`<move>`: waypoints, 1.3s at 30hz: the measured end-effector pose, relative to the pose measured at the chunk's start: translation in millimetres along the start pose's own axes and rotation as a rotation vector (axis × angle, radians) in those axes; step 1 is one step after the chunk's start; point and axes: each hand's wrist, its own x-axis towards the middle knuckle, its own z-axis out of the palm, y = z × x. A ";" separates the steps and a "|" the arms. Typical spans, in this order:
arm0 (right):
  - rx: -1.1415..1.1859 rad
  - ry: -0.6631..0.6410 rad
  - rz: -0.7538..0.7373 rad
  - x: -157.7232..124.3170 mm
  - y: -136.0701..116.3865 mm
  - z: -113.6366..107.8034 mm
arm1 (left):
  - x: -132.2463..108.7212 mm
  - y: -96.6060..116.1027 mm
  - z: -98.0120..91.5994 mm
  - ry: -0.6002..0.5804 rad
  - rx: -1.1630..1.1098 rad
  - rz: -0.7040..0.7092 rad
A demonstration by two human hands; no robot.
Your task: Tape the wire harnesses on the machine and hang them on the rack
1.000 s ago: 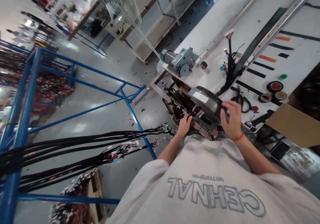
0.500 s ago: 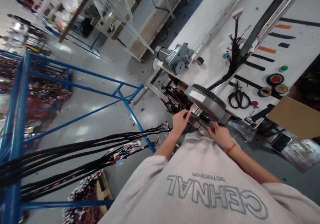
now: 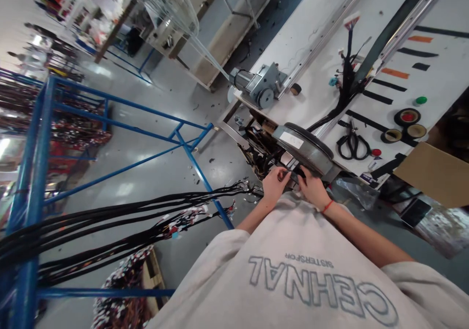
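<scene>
My left hand (image 3: 274, 186) is closed in a pinch in front of the round grey machine (image 3: 311, 155) at the near end of the bench. Close beside it on the right, my right hand (image 3: 312, 187), with a red band at the wrist, is also closed. A thin dark strip (image 3: 292, 175) runs between the fingertips of both hands. Whether it is tape or a wire bundle cannot be made out. Just past the fingers is a shiny metal part (image 3: 288, 161) of the machine. A black wire harness (image 3: 346, 92) lies on the bench beyond it.
Scissors (image 3: 353, 143), tape rolls (image 3: 407, 117) and strips of tape lie on the white bench (image 3: 315, 70). A geared motor unit (image 3: 262, 87) sits at its left corner. To the left, a blue frame (image 3: 128, 126) carries black harnesses (image 3: 146, 206). A cardboard piece (image 3: 434, 172) is at right.
My hands have drawn together: the left moved right, the right moved left. The length of dark strip between them is shorter now. The view has shifted slightly.
</scene>
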 end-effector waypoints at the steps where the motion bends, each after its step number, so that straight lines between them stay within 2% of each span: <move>1: 0.107 -0.007 0.020 4.3 -4.5 -0.2 | 0.9 -0.1 -0.6 0.008 0.009 0.014; 5: 0.376 -0.034 0.068 13.4 -15.9 -1.1 | 9.8 -1.8 1.2 0.019 0.069 0.099; 11: 0.436 -0.045 0.141 14.0 -26.7 -5.6 | 24.8 -4.6 0.4 0.003 0.152 0.254; 16: 0.519 -0.083 0.246 21.5 -40.8 -6.7 | 20.5 -6.9 -10.6 0.021 0.112 0.272; 20: 0.584 -0.010 0.252 15.6 -30.7 2.0 | 13.6 -8.7 -17.3 0.022 0.086 0.279; 23: 0.645 0.051 0.188 8.1 -17.7 9.8 | 10.3 -7.0 -20.3 0.022 0.025 0.279; 25: 0.665 0.082 0.147 6.1 -13.4 12.9 | 8.4 -5.5 -20.2 -0.018 -0.021 0.248; 29: 0.662 0.180 0.061 3.9 -11.7 13.1 | 2.5 -7.3 -9.1 -0.238 -0.132 0.108; 32: 0.573 0.199 -0.042 -7.0 -2.0 6.8 | -1.0 -11.4 12.2 -0.335 -0.374 -0.061; 36: 0.277 0.197 -0.215 -36.3 26.3 -9.2 | 5.9 -9.2 47.7 -0.492 -1.005 -0.515; 39: 0.165 0.246 -0.238 -58.5 44.8 -19.2 | 19.5 -2.3 66.9 -0.653 -1.365 -0.840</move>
